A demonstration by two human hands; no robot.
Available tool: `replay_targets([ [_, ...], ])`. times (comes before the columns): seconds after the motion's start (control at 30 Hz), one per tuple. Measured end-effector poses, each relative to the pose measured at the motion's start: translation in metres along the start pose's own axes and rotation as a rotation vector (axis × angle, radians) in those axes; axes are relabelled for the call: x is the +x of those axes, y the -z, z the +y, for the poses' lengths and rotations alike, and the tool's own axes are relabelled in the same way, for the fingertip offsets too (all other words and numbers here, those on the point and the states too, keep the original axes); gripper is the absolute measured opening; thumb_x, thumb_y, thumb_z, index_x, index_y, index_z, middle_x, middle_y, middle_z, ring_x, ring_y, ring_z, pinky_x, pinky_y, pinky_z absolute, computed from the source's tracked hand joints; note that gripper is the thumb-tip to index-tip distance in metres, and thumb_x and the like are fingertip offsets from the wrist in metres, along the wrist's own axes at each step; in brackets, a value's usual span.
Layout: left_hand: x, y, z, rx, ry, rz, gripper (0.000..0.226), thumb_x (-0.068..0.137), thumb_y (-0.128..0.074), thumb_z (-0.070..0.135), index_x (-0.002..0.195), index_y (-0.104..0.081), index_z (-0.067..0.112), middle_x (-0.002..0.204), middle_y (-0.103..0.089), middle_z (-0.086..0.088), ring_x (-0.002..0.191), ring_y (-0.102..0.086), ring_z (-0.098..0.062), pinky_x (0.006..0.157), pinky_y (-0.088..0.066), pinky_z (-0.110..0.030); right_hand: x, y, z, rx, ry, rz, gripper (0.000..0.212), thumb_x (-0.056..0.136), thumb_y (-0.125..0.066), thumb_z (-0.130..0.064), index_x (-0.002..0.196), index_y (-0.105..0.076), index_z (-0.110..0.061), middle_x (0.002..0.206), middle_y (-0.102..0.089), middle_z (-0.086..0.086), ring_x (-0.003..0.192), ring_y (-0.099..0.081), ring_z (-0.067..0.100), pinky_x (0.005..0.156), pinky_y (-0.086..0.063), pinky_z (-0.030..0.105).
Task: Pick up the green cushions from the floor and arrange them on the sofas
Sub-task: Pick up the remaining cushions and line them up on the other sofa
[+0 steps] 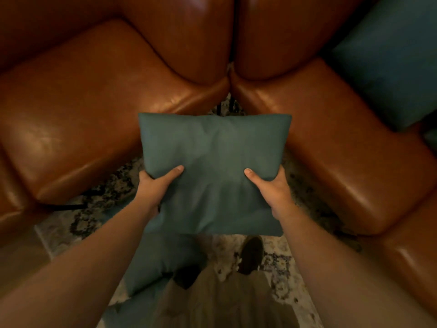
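One green cushion (214,162) is held level, off the floor, over the gap where the left sofa (82,114) and right sofa (343,150) meet. The left hand (156,183) grips its near left edge, thumb on top, fingers hidden underneath. The right hand (272,188) grips the near right edge likewise. A second green cushion (392,62) rests on the right sofa against its back. A third green cushion (160,259) lies on the patterned rug (279,263) beside the person's shoe (250,254), partly hidden.
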State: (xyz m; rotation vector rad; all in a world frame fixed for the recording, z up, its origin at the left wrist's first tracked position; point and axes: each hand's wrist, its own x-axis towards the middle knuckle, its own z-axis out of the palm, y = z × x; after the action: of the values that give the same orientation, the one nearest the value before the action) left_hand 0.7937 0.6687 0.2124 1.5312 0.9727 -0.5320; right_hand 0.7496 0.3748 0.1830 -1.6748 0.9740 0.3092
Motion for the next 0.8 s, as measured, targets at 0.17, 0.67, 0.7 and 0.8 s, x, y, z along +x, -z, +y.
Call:
replay_targets([
  [0.17,-0.108,0.044,0.062,-0.045,-0.081,-0.016,0.073,0.083,-0.089,0.036,0.133,-0.039,0.022,0.105,-0.054,0.011,0.087,-0.056,-0.009,0.063,-0.047,-0.035,-0.088,0.029,-0.064,0.09,0.016,-0.038,0.096,0.07,-0.1,-0.05,0.15,-0.051,-0.031,0.134,-0.066,-0.01,0.123,-0.064,0.018,0.109,-0.052,0.04],
  [0.67,-0.296,0.176,0.143,-0.247,-0.38,-0.038,0.083,0.086,-0.085,0.039,0.152,-0.039,0.021,0.128,-0.055,0.006,0.105,-0.057,-0.019,0.089,-0.044,-0.047,-0.278,0.072,-0.202,0.316,0.223,-0.127,0.101,0.077,-0.091,-0.058,0.162,-0.04,-0.036,0.147,-0.058,-0.011,0.133,-0.058,0.022,0.117,-0.049,0.051],
  [0.7,-0.299,0.183,0.145,-0.263,-0.392,-0.045,0.084,0.085,-0.085,0.04,0.153,-0.038,0.023,0.128,-0.054,0.007,0.112,-0.056,-0.021,0.091,-0.044,-0.048,-0.284,0.073,-0.209,0.32,0.23,-0.138,0.1,0.076,-0.09,-0.061,0.161,-0.042,-0.035,0.146,-0.059,-0.011,0.133,-0.058,0.023,0.117,-0.049,0.052],
  [0.8,-0.307,0.193,0.148,-0.259,-0.453,-0.047,0.09,0.08,-0.088,0.045,0.153,-0.039,0.025,0.137,-0.054,0.006,0.122,-0.052,-0.022,0.097,-0.045,-0.051,-0.299,0.075,-0.224,0.295,0.244,-0.168,0.1,0.07,-0.088,-0.071,0.155,-0.052,-0.032,0.141,-0.063,-0.011,0.134,-0.06,0.024,0.119,-0.048,0.052],
])
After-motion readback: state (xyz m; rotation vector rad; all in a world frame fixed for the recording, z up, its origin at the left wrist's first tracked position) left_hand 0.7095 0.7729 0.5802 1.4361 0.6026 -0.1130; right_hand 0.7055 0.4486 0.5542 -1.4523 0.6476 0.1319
